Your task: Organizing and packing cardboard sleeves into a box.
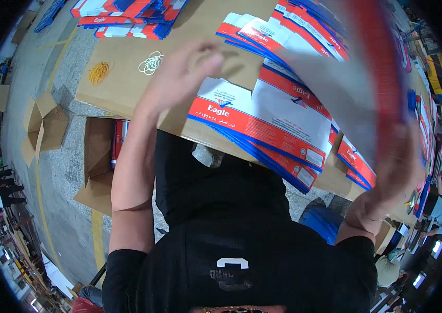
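Observation:
My left hand (187,70) is raised over the brown table, slightly blurred, its thumb and fingers apart and nothing in them. Just right of it, a fanned stack of flat printed cartons (278,121) in white, red and blue lies at the table's near edge. My right hand (401,161) grips a flat carton (378,78) at its lower end. That carton stands tilted up and is smeared by motion, covering part of the piles behind it. More flat cartons (262,32) lie spread beyond the near stack.
White rubber bands (151,63) and yellow rubber bands (99,73) lie on the table's left part. A pile of folded cartons (129,18) sits at the far left. An open cardboard box (98,156) stands below the table edge, another box (43,128) on the floor. Other people are at the right.

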The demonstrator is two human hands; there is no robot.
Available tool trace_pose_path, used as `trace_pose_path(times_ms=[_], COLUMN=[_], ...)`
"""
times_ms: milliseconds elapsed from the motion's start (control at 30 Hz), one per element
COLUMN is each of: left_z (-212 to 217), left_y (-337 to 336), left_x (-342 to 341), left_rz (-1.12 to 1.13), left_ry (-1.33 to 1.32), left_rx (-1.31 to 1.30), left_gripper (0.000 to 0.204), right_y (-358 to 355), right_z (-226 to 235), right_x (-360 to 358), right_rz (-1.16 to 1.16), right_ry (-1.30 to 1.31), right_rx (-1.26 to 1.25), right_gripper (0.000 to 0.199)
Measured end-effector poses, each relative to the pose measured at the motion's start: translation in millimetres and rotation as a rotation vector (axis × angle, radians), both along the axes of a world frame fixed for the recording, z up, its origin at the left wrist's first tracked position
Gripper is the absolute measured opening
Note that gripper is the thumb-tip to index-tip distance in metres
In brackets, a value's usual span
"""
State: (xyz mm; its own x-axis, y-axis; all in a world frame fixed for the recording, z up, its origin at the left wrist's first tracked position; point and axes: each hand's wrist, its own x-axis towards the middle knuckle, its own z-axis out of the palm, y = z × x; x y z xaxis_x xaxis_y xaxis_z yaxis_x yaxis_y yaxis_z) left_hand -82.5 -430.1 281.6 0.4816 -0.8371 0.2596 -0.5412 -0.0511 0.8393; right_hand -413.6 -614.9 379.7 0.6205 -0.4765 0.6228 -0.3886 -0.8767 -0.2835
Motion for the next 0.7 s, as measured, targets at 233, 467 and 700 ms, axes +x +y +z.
trace_pose_path(times_ms=[233,467,700], left_z=[-52,-32,-55], left_y=[2,-24,-25], left_x=[-53,-52,-49], left_rz=[-0.237,-0.295,-0.220], left_ry=[-0.525,-0.404,-0.327], left_rx=[0.338,0.599,0.305], left_gripper=[0.073,0.091,0.075], right_y=[-49,-83,6], right_z=[27,-156,-166], right_x=[70,152,100], right_rz=[0.169,0.138,0.421], right_ry=[-0.027,0.552,0.319], right_rx=[-0.314,-0.110,0.276], right_gripper=[0.037,0.039,0.048])
